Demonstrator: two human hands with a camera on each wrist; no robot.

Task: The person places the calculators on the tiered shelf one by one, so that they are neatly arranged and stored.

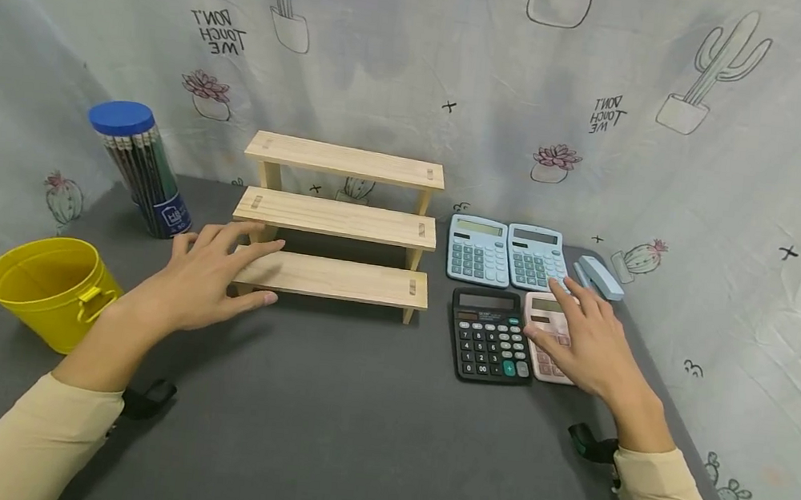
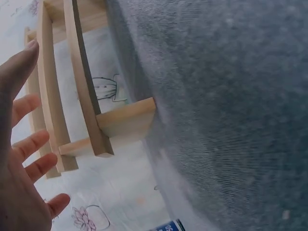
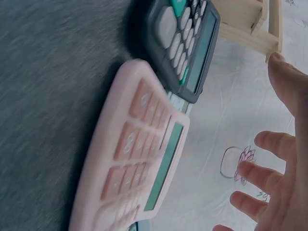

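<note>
Hands, stepped rack and calculators on a grey table [image 1: 369,424]. Nearest, the left hand [image 1: 202,278] is spread at the left end of the three-tier wooden rack [image 1: 340,279], thumb well apart from the fingers, gripping nothing; whether a fingertip touches the wood cannot be told. The right hand [image 1: 590,345], fingers parted and slightly bent, hovers over the pink calculator [image 3: 134,144], likewise without hold. Progress, as judged from the layout: four calculators lie two by two right of the rack, seemingly an orderly arrangement, and none is lifted; what is left cannot be read from these views. The black calculator [image 1: 492,339] lies just beside the pink one, leaving little finger room between them. A yellow bucket [image 1: 54,313] stands close to the left forearm. Farther back are two light-blue calculators [image 1: 478,251], a blue stapler [image 1: 599,277] and a blue-lidded pencil jar [image 1: 170,216], before a cactus-printed cloth [image 1: 388,80].
</note>
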